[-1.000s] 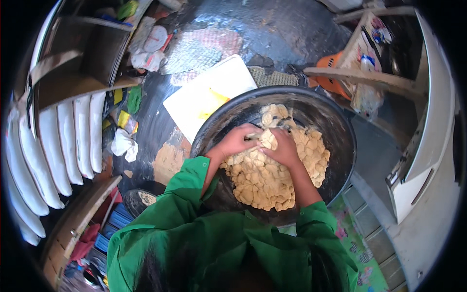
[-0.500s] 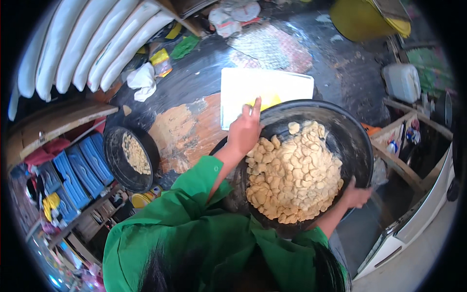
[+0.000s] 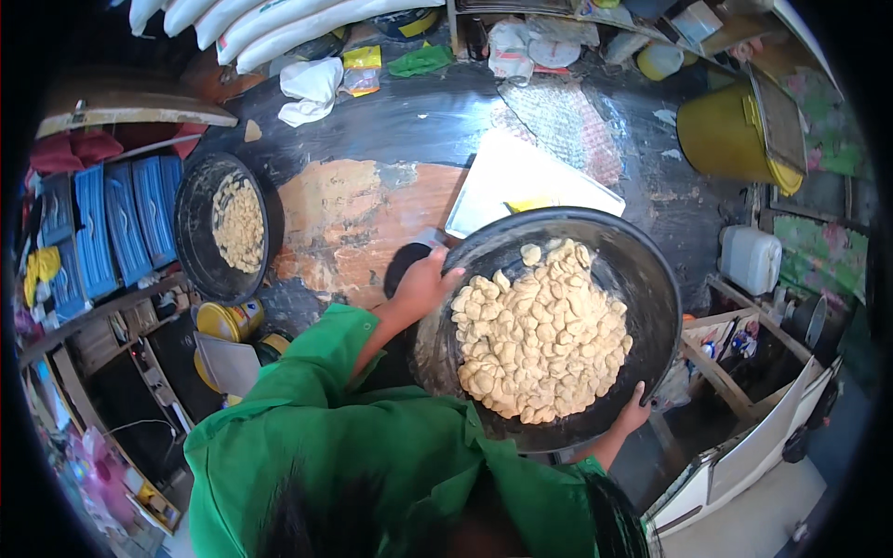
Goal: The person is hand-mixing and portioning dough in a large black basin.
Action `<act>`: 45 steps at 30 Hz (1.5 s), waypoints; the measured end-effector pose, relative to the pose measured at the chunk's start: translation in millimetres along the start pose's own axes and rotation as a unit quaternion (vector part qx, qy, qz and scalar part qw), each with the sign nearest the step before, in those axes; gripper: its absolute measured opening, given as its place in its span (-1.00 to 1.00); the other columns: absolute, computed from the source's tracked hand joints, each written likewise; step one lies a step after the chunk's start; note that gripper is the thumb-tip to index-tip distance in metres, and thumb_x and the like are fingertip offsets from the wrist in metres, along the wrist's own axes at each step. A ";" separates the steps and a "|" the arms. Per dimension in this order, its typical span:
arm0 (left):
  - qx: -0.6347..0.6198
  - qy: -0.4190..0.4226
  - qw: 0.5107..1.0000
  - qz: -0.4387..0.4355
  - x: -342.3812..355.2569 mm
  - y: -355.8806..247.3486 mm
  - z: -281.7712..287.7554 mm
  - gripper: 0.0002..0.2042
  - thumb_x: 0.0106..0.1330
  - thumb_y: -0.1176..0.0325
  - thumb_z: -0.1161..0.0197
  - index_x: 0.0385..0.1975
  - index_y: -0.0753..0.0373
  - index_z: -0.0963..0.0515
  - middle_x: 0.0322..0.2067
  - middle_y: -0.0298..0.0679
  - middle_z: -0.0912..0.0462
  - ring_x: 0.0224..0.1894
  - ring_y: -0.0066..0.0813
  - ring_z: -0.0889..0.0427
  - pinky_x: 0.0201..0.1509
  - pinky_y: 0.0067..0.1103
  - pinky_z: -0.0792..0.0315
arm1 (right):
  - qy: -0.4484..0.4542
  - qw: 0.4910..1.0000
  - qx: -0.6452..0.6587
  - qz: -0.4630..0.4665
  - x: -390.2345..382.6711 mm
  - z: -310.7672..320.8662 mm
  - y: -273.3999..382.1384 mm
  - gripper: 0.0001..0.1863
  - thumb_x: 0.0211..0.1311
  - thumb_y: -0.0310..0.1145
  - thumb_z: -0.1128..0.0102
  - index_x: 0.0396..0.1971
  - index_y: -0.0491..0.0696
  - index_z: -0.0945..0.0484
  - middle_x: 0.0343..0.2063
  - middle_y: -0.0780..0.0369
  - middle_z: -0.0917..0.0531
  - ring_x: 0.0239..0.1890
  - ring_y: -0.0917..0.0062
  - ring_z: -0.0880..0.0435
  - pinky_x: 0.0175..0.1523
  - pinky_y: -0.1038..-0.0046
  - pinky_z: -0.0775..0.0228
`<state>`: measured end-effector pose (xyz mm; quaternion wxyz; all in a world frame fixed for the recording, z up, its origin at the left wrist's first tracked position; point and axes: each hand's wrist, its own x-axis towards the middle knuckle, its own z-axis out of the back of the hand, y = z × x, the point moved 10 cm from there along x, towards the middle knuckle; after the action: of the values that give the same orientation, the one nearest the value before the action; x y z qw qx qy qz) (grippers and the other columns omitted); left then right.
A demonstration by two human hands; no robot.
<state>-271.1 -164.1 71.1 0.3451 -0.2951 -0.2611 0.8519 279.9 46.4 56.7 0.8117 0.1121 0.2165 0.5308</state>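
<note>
A large black basin (image 3: 656, 302) holds a heap of pale, lumpy dough pieces (image 3: 539, 339). My left hand (image 3: 420, 290) is closed on its left rim, and my right hand (image 3: 629, 417) grips the rim at the lower right. The basin partly covers a white tray (image 3: 498, 172) with something yellow on it. A dark round shape shows beside my left hand, partly hidden by it.
A smaller black basin (image 3: 191, 232) with more pieces stands at the left, near blue plastic containers (image 3: 93, 223). White sacks (image 3: 251, 28) line the back left. A yellow bucket (image 3: 716, 135) and white jerrycan (image 3: 749, 260) are at the right, near wooden shelving (image 3: 726, 381).
Both hands have left the dough and taken hold of the rim. The view has turned rightward and shifted forward; the large basin now sits slightly lower, and more of the room shows.
</note>
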 end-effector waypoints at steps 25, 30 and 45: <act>-0.207 -0.236 0.903 0.294 -27.3 367.0 305.5 -0.63 0.31 0.14 -0.02 -0.25 0.43 -0.36 -0.36 -0.12 -0.47 -0.25 -0.42 -0.41 -0.12 -0.54 -0.29 | 0.270 0.923 0.101 0.254 -203.6 -313.8 473.8 -0.64 0.08 -0.15 -0.22 -0.51 -0.20 -0.48 -0.65 0.28 -0.44 -0.55 0.63 -0.33 -0.40 0.52 -0.24; -0.177 -0.290 0.890 0.304 -6.9 475.6 344.6 -0.58 0.29 0.09 -0.03 -0.16 0.41 -0.38 -0.30 0.04 -0.50 -0.24 -0.18 -0.46 -0.09 -0.44 -0.30 | 0.331 0.888 0.027 0.317 -268.9 -435.1 556.4 -0.57 0.10 -0.07 -0.17 -0.46 -0.22 -0.46 -0.63 0.14 -0.47 -0.52 0.45 -0.42 -0.34 0.42 -0.29; -0.179 -0.285 0.836 0.434 16.2 633.9 248.0 -0.50 0.27 -0.03 0.03 -0.20 0.39 -0.43 -0.28 0.13 -0.52 -0.14 0.04 -0.48 -0.08 -0.30 -0.30 | 0.360 0.852 -0.071 0.373 -281.0 -646.3 512.0 -0.48 0.13 0.04 -0.07 -0.34 -0.23 -0.45 -0.44 -0.06 -0.55 -0.35 0.08 -0.51 -0.18 0.26 -0.31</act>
<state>-725.0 -608.4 -174.3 -0.2083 -0.1789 -0.3416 0.8988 -536.8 -29.7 -236.7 0.4240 -0.0722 0.3968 0.8109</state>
